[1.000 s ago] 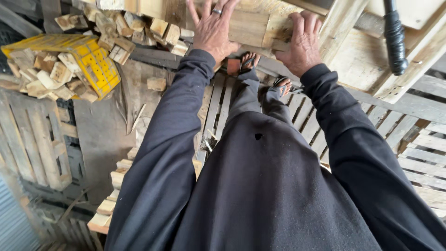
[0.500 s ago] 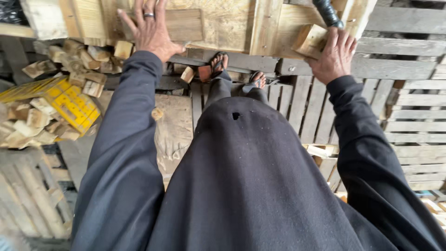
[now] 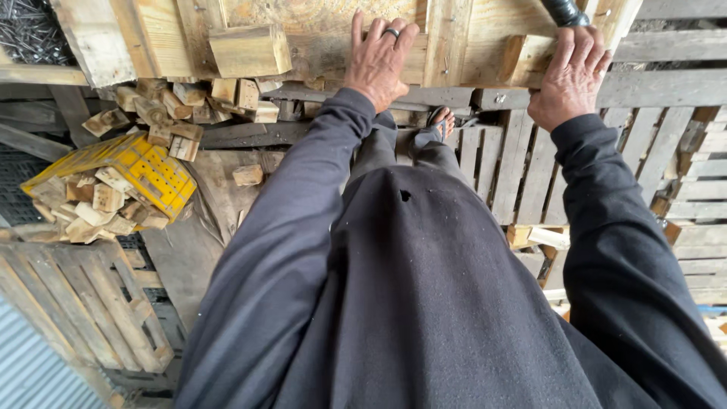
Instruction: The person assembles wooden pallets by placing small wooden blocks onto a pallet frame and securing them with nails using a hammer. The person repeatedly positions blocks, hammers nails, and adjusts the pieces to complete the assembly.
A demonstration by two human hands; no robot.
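Observation:
My left hand, a ring on one finger, lies flat with fingers spread on a light wooden pallet that stands raised in front of me. My right hand wraps its fingers over a small wooden block at the pallet's near edge. Both arms are in dark sleeves. Another squared wooden block sits on the pallet, well to the left of my left hand. A black tube-like thing pokes in just above my right hand.
A yellow plastic crate of wood offcuts lies tilted at the left, with more offcuts heaped behind it. Grey slatted pallets lie at lower left and to the right. My sandalled foot stands below the raised pallet.
The view has swung right then back left, putting the yellow crate back at mid-left. My hands stay on the pallet's near edge; the right hand now covers the block with flatter fingers.

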